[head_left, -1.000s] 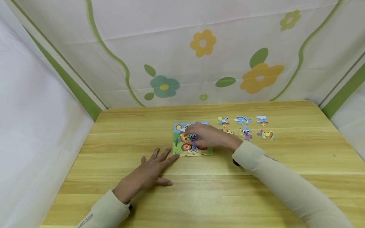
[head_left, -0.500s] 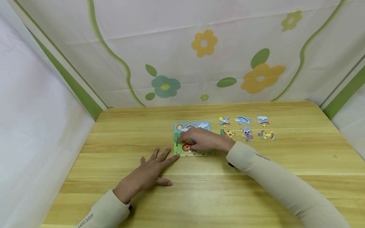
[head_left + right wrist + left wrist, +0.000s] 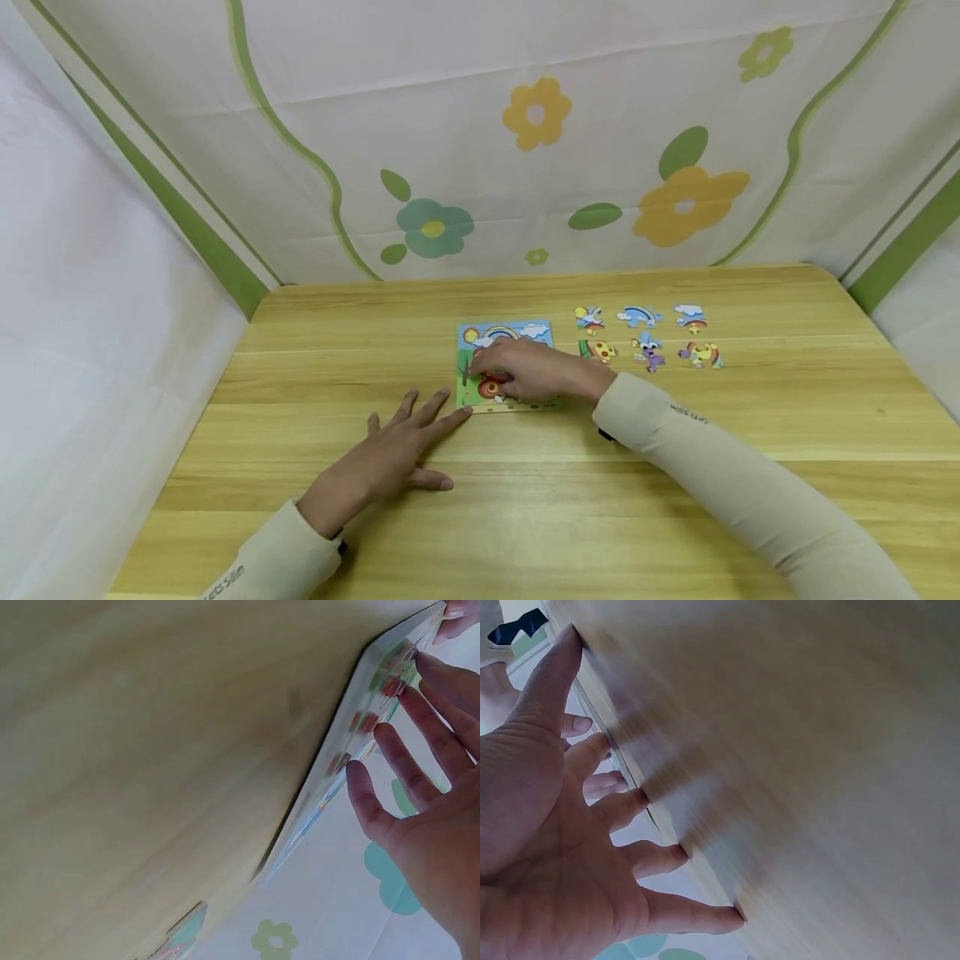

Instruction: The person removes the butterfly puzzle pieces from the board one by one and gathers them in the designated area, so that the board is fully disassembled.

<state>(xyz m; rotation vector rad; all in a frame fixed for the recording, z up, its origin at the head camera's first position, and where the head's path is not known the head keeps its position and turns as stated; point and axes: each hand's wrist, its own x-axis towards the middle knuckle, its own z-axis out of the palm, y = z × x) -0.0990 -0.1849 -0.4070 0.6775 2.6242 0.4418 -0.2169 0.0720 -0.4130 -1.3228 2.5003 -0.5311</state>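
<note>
In the head view, rests the left hand point(image 3: 397, 450) on the wooden bench point(image 3: 525, 517) with fingers spread wide and the index tip at the lower-left corner of the puzzle board point(image 3: 517, 409), around the middle of the frame. Reaches across from the lower right with the right hand point(image 3: 528, 367), bent over the board and hiding much of its picture. Has six loose puzzle pieces point(image 3: 640, 317) in two rows, right of centre. In the left wrist view, touches the wood with well-parted fingers, gripping nothing. In the right wrist view, sets parted, fairly straight fingers on the board at upper right, apparently without a pinch; unclear whether seating or loosening a piece there. Seems to be working one spot while bracing the corner. Probably calls next for steady bracing, then lifting the right fingers without dragging the board.
</note>
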